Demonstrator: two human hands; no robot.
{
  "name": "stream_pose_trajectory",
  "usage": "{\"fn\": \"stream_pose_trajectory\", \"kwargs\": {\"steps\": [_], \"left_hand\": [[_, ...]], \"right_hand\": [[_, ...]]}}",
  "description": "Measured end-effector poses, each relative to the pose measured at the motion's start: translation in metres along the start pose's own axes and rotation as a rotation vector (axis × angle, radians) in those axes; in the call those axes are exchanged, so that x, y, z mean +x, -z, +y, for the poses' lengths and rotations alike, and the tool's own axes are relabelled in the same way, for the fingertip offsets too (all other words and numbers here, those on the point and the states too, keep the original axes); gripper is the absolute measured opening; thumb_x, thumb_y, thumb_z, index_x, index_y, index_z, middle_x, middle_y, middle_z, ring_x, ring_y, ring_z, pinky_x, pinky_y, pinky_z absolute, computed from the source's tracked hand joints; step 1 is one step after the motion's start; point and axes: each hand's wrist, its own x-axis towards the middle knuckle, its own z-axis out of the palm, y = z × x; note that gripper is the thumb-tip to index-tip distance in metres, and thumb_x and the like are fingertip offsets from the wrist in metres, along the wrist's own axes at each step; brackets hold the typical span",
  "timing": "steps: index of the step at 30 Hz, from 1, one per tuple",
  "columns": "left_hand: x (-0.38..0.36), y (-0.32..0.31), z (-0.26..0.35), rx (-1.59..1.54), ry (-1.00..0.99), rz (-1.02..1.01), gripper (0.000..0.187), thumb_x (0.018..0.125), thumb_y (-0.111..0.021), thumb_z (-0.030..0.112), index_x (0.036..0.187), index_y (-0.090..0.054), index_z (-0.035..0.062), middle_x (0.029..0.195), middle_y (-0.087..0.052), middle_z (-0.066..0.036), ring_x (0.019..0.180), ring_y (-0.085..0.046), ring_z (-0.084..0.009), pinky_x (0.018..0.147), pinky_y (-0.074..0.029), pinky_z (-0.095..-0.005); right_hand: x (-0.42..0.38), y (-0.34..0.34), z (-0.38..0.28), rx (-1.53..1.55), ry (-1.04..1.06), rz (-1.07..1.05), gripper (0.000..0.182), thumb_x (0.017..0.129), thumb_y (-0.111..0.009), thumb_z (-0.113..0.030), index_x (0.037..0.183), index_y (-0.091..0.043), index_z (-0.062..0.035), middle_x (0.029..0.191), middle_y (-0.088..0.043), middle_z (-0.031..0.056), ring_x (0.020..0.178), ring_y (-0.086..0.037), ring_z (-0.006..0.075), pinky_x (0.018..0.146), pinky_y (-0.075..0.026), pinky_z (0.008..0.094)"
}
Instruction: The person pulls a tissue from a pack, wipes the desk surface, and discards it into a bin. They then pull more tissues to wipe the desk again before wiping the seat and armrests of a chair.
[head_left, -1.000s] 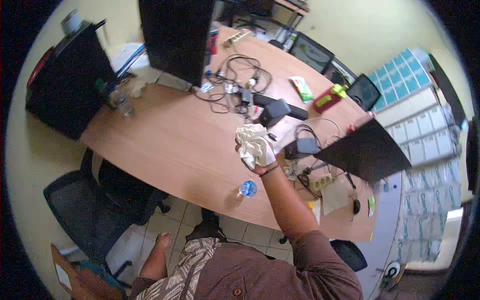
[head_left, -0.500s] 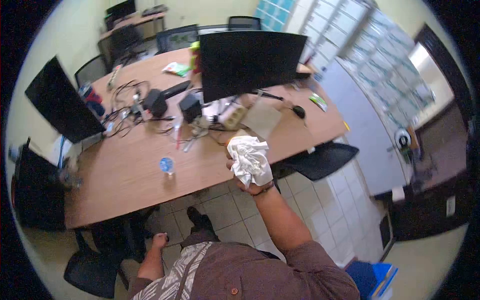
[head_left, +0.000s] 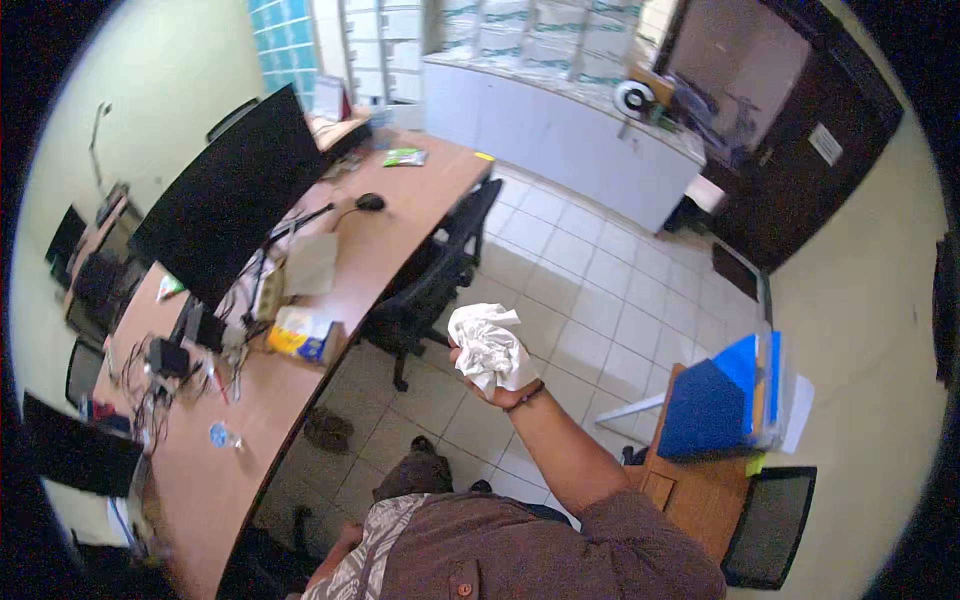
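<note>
My right hand (head_left: 500, 392) is raised in front of me over the tiled floor, closed around a crumpled white tissue (head_left: 487, 345). The tissue bulges above the fingers and hides most of them. Low at my left side, my left hand (head_left: 348, 535) shows only in part beside my patterned shirt front, and its fingers cannot be made out. To the left of the tissue, a yellow and blue packet (head_left: 300, 338) lies at the edge of the wooden table (head_left: 405, 195).
A black office chair (head_left: 425, 280) stands against the table. On the table are a large monitor (head_left: 230, 190), tangled cables and a clear cup (head_left: 220, 434). To the right, blue folders (head_left: 710, 405) sit on a small wooden desk (head_left: 690, 500). A low white cabinet (head_left: 560, 135) lines the back.
My view has swung to the right, away from the table. My right hand, still holding the tissue, is now over the floor instead of the table's edge. My left hand shows less.
</note>
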Motion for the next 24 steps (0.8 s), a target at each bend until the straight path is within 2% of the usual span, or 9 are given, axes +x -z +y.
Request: {"fn": "stream_pose_trajectory", "kwargs": {"steps": [7, 9, 13, 15, 16, 17, 18, 20, 24], "left_hand": [[0.121, 0.021, 0.042, 0.057, -0.047, -0.079, 0.045, 0.093, -0.050, 0.039, 0.119, -0.065, 0.0055, 0.116, -0.068, -0.016, 0.109, -0.064, -0.0300, 0.088, -0.052, -0.0410], [0.151, 0.029, 0.074, 0.103, -0.075, -0.111, 0.045, 0.093, -0.050, 0.040, 0.119, -0.065, 0.0054, 0.115, -0.068, -0.016, 0.109, -0.064, -0.0298, 0.088, -0.052, -0.0409], [0.232, 0.039, 0.143, 0.220, -0.192, -0.161, 0.047, 0.093, -0.050, 0.041, 0.119, -0.065, 0.0052, 0.114, -0.068, -0.016, 0.109, -0.064, -0.0294, 0.088, -0.051, -0.0407], [0.272, 0.044, 0.191, 0.404, -0.404, -0.153, 0.047, 0.093, -0.050, 0.041, 0.118, -0.065, 0.0051, 0.114, -0.069, -0.016, 0.109, -0.064, -0.0293, 0.088, -0.051, -0.0406], [0.299, 0.035, 0.213, 0.915, -1.005, 0.109, 0.047, 0.093, -0.050, 0.042, 0.118, -0.065, 0.0050, 0.114, -0.069, -0.016, 0.109, -0.064, -0.0292, 0.088, -0.051, -0.0405], [0.324, 0.026, 0.245, 0.443, -0.387, -0.225, 0.047, 0.093, -0.052, 0.043, 0.116, -0.066, 0.0043, 0.109, -0.070, -0.015, 0.104, -0.065, -0.0269, 0.086, -0.052, -0.0391], [0.348, 0.035, 0.286, -0.007, 0.242, -0.181, 0.048, 0.093, -0.054, 0.045, 0.114, -0.066, 0.0037, 0.104, -0.070, -0.015, 0.099, -0.066, -0.0246, 0.083, -0.052, -0.0376], [0.413, 0.030, 0.330, 0.250, -0.951, -0.102, 0.047, 0.093, -0.059, 0.044, 0.112, -0.064, 0.0015, 0.100, -0.070, -0.013, 0.094, -0.065, -0.0239, 0.082, -0.051, -0.0367], [0.397, 0.049, 0.512, 0.287, -0.813, 0.020, 0.040, 0.092, -0.064, 0.037, 0.110, -0.063, 0.0006, 0.097, -0.070, -0.012, 0.091, -0.065, -0.0241, 0.082, -0.051, -0.0363]], "right_hand": [[-0.025, 0.056, -0.069, -0.106, 0.288, 0.137, 0.024, 0.094, -0.059, -0.025, 0.111, -0.060, -0.0069, 0.101, -0.066, 0.0088, 0.085, -0.067, 0.0235, 0.069, -0.059, 0.0344], [-0.023, 0.077, -0.104, -0.025, 0.278, 0.103, 0.031, 0.093, -0.060, -0.032, 0.112, -0.059, -0.0079, 0.094, -0.066, 0.0101, 0.077, -0.069, 0.0230, 0.053, -0.058, 0.0363], [-0.040, 0.079, -0.173, -0.081, 0.326, 0.274, 0.029, 0.093, -0.059, -0.032, 0.110, -0.058, -0.0086, 0.091, -0.064, 0.0092, 0.074, -0.068, 0.0219, 0.056, -0.059, 0.0352], [-0.044, 0.082, -0.211, 0.035, 0.390, 0.194, 0.025, 0.094, -0.058, -0.029, 0.109, -0.059, -0.0080, 0.093, -0.064, 0.0089, 0.077, -0.068, 0.0229, 0.060, -0.059, 0.0353], [-0.049, 0.086, -0.226, 0.095, 0.423, 0.149, 0.024, 0.094, -0.057, -0.027, 0.108, -0.059, -0.0077, 0.094, -0.065, 0.0088, 0.079, -0.067, 0.0235, 0.062, -0.060, 0.0354], [-0.050, 0.097, -0.237, -0.017, 0.470, 0.279, 0.018, 0.095, -0.056, -0.024, 0.105, -0.059, -0.0087, 0.096, -0.066, 0.0077, 0.082, -0.067, 0.0236, 0.065, -0.059, 0.0357], [-0.053, 0.099, -0.243, -0.015, 0.488, 0.295, 0.018, 0.095, -0.056, -0.024, 0.105, -0.059, -0.0087, 0.096, -0.066, 0.0077, 0.082, -0.067, 0.0236, 0.065, -0.059, 0.0357], [-0.057, 0.095, -0.272, 0.035, 0.694, 0.395, 0.009, 0.092, -0.059, -0.018, 0.099, -0.056, -0.0128, 0.089, -0.061, 0.0012, 0.072, -0.063, 0.0153, 0.059, -0.054, 0.0283], [-0.057, 0.115, -0.317, 0.036, 0.570, 0.364, 0.006, 0.092, -0.059, -0.019, 0.096, -0.056, -0.0148, 0.085, -0.062, -0.0003, 0.073, -0.064, 0.0143, 0.059, -0.053, 0.0267]]}}
